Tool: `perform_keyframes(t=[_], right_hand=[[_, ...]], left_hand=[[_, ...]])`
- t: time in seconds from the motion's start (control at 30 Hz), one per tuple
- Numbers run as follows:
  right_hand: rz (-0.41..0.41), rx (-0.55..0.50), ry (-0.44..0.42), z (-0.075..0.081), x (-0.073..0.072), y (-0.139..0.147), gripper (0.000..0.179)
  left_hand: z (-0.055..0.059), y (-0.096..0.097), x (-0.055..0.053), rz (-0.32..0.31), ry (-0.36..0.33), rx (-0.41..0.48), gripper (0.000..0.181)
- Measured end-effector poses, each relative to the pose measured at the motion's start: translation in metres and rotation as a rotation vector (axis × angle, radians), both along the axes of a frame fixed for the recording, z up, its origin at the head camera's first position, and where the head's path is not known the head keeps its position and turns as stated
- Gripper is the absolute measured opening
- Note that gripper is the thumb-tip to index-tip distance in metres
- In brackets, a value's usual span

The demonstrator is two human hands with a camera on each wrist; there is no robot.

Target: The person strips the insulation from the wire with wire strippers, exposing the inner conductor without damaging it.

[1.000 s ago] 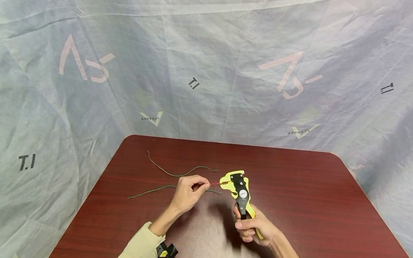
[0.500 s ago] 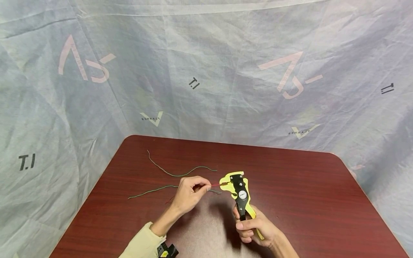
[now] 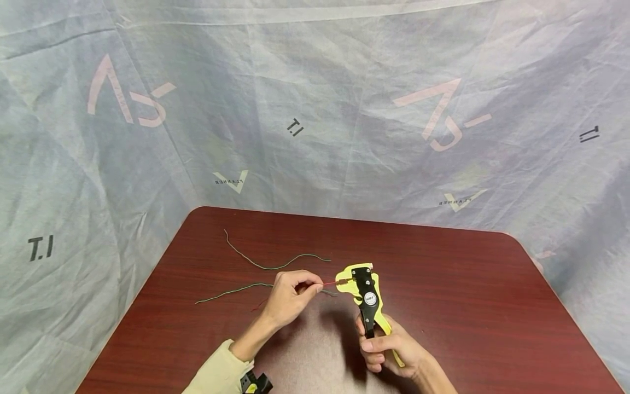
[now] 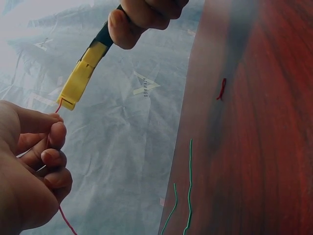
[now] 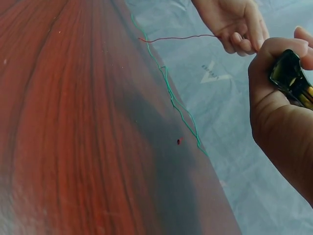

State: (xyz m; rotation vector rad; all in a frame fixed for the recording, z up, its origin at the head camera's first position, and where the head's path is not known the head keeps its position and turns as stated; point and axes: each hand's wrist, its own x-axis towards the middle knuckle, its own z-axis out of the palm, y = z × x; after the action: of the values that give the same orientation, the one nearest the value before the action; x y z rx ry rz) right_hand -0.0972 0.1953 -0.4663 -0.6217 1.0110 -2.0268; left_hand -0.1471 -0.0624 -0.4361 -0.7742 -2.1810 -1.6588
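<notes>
My left hand (image 3: 287, 298) pinches a thin red wire (image 3: 330, 283) between thumb and fingertips. One end of this wire reaches the head of a yellow-and-black wire stripper (image 3: 366, 293); how far it enters I cannot tell. My right hand (image 3: 391, 347) grips the stripper by its handles, and the tool stands upright above the table. In the left wrist view the red wire (image 4: 67, 221) hangs out below the left hand. The right wrist view shows its free length (image 5: 181, 38) stretching away from that hand.
Two green wires lie on the brown table (image 3: 467, 306): one farther back (image 3: 266, 268), the other (image 3: 231, 293) partly behind my left hand. A small red bit (image 5: 179, 141) shows on the tabletop. Printed grey sheeting (image 3: 315, 109) hangs around the table.
My left hand has shifted slightly right with the red wire. The wire stripper has dipped a little in my right hand. The green wires have not moved.
</notes>
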Motion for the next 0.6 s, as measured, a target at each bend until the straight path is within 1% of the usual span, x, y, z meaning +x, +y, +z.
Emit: perform_keyframes(t=[0.27, 0.43, 0.6], right_hand=[[-0.010, -0.037, 0.026, -0.0025, 0.0003, 0.0043, 0.037], [-0.003, -0.025, -0.005, -0.0028, -0.0005, 0.0066, 0.038], [0.025, -0.015, -0.028, -0.0024, -0.0003, 0.0091, 0.039]], left_hand=[[-0.0001, -0.0003, -0.0001, -0.005, -0.022, -0.008, 0.005], [0.0011, -0.0006, 0.0007, 0.002, -0.044, -0.018, 0.006], [0.0012, -0.0007, 0.0009, 0.010, -0.047, -0.028, 0.008]])
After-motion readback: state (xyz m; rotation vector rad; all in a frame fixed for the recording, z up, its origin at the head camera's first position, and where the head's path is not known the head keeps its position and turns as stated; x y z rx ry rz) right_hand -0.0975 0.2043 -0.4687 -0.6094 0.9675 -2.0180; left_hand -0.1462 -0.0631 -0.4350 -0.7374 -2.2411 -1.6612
